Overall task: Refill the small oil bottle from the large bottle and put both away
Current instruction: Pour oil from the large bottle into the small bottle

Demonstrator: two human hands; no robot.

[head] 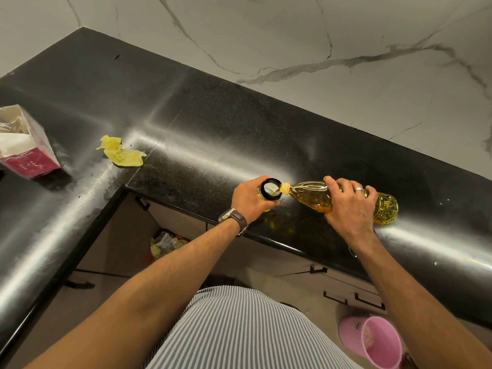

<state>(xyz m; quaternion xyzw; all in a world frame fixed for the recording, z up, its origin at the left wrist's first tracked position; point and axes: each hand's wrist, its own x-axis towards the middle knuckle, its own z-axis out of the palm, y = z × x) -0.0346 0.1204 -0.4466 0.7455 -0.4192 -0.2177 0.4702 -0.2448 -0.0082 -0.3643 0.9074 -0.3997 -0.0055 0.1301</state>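
The small oil bottle [270, 189] stands upright near the front edge of the black counter [202, 123], its black-rimmed mouth open. My left hand [251, 199] grips its body. The large clear bottle [314, 197] of yellow oil is tipped nearly flat, its yellow neck over the small bottle's mouth, and a thin stream of oil runs in. My right hand [348, 206], with a ring, grips the large bottle round its middle and hides part of it.
A crumpled yellow cloth [121, 151] lies on the counter at the left, beyond it an open red and white carton [25, 145]. Marble wall behind. Below are cabinet drawers with black handles, a pink bin [372, 342] on the floor, and a bag of rubbish [166, 245].
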